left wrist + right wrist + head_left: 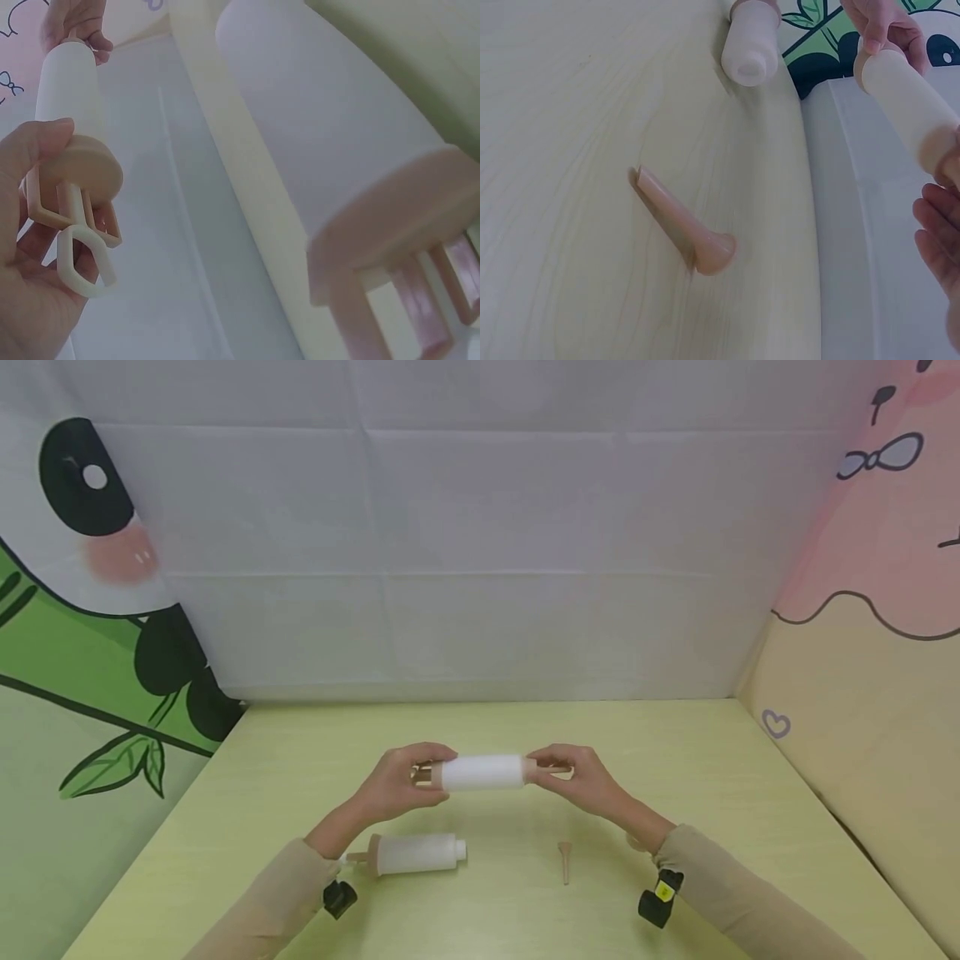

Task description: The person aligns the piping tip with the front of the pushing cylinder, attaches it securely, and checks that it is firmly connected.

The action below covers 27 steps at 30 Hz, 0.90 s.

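Observation:
A white-barrelled syringe (483,772) is held level above the table between both hands. My left hand (392,783) grips its beige flange end (94,165), thumb on the near face; a white pull ring (66,259) sticks out behind the flange in the left wrist view. My right hand (583,781) pinches the beige nozzle (531,771) at the barrel's other end. Nearer, by the left forearm, a second white syringe (416,853) lies on its side, its bare white tip towards the right. A loose beige nozzle (676,211) with a flared end lies to the right.
The pale yellow table (510,918) runs back to a white cloth wall (480,568). Painted side panels stand left (90,693) and right (862,710). Small black cameras (340,898) are strapped to both wrists.

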{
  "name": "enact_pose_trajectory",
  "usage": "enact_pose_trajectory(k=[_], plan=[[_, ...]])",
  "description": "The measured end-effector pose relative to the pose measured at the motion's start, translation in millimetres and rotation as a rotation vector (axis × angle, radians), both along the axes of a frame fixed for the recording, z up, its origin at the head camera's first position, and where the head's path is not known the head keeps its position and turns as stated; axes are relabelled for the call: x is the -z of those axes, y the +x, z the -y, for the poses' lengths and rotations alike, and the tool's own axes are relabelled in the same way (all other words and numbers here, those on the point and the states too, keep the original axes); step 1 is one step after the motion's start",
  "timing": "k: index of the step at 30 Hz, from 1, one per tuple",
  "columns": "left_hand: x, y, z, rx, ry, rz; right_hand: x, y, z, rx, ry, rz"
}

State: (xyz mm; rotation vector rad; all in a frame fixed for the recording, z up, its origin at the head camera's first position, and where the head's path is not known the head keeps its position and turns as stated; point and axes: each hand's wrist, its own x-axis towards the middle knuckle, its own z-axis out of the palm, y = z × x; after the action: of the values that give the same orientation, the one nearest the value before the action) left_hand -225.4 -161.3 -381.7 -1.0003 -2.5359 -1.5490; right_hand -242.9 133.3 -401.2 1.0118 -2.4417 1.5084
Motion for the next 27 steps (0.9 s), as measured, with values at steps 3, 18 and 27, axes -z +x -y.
enact_pose_trajectory(k=[3,18,27], plan=[[0.0,0.6,0.2,-0.009,0.002,0.007,6.9,-4.2,-1.7,0.013,-0.005,-0.014],[-6.0,1.4,0.1,-0.006,-0.022,0.028,-24.3,19.3,5.4,-0.082,-0.036,-0.348],[-8.1,1.9,-0.6,-0.012,-0.026,0.076,-24.6,18.5,3.1,-0.116,-0.057,-0.347]])
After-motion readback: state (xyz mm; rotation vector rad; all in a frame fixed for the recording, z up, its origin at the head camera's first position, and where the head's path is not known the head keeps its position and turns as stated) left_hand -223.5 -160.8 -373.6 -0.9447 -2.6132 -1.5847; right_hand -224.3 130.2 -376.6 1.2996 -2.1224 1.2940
